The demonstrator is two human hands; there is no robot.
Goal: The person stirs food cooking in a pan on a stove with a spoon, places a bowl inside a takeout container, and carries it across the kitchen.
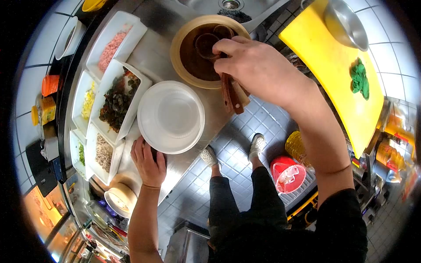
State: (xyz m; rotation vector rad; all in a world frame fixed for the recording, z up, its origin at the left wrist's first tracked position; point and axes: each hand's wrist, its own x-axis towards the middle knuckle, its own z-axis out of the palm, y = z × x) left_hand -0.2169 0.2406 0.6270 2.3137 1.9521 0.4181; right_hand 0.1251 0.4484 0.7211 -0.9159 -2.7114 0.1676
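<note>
My right hand point(247, 61) is closed on the brown handle of a ladle over a round tan-rimmed pot point(176, 55). Two round ladle cups show there, one ladle cup point(206, 46) nearer and another cup point(223, 31) behind it. Several brown handles point(234, 98) hang over the pot's near edge, below my fingers. My left hand point(149, 164) rests on the steel counter beside a white plastic bowl point(171, 117), its fingertips at the bowl's lower left edge and its thumb apart from the fingers. Whether it touches the bowl I cannot tell.
White trays on the left hold pink minced food point(114, 49), dark leafy food point(119, 103), yellow bits point(88, 101), chopped greens point(81, 153) and a pale mince point(103, 153). A yellow board point(342, 87) with a green cloth point(359, 79) and metal bowl point(346, 24) lies right. A sink point(197, 6) is ahead.
</note>
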